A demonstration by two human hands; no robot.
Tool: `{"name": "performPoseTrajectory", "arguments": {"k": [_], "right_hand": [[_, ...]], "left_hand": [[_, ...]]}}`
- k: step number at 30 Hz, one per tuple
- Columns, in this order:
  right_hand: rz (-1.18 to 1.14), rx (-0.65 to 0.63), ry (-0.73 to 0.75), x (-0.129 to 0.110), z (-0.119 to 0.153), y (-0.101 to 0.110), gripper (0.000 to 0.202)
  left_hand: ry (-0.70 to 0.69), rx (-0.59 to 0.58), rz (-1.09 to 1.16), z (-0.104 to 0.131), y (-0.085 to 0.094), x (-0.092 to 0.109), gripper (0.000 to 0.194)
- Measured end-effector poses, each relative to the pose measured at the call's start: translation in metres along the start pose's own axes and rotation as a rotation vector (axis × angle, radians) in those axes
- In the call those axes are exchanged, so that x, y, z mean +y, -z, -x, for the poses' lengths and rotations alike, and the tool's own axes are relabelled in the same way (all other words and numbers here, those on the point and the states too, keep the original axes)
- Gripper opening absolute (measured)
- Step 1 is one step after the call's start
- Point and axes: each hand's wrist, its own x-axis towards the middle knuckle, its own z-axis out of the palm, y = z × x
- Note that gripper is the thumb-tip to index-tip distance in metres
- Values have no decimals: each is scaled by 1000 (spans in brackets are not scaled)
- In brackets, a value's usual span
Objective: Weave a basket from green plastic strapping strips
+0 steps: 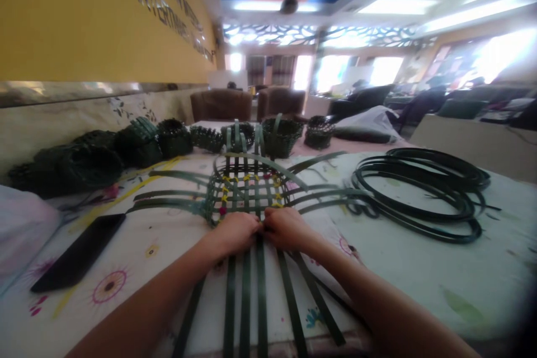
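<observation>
A partly woven basket [251, 193] of dark green flat strips lies on the table before me, its long strip ends fanning out on every side. Small yellow and red ties mark its woven base. My left hand [239, 230] and my right hand [287, 227] meet at the basket's near edge, fingers curled and pinching the green strips there. The fingertips almost touch, and they hide the exact spot they grip. Several loose strips [245, 302] run from under my hands toward the table's front edge.
Coiled dark green strips [419, 224] lie at the right on the flowered tablecloth [403, 285]. A dark flat phone-like object [79, 254] rests at the left. Several finished-looking green baskets [282, 137] line the back, beside a white plastic bag [369, 123]. Brown chairs [222, 105] stand beyond.
</observation>
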Motion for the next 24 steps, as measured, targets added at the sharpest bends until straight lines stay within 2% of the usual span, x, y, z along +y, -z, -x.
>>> {"name": "performPoseTrajectory", "arguments": {"k": [5,8,13,19,24], "right_hand": [[-31,-41,-42,1,0,7,28],[-59,-46,-40,3,0,8,26],[-75,-40,-19,9,2,6,22],[-211,29,7,25,1,-1,23],[-573,114,13,46,-1,-11,33]], "left_hand": [[65,-107,-76,7,8,10,36],[85,-97,-149,10,1,18,31],[33,-65,-248,8,-15,24,26],[-45,36,-260,4,-19,9,24],[-21,129,-127,1,-15,-7,22]]}}
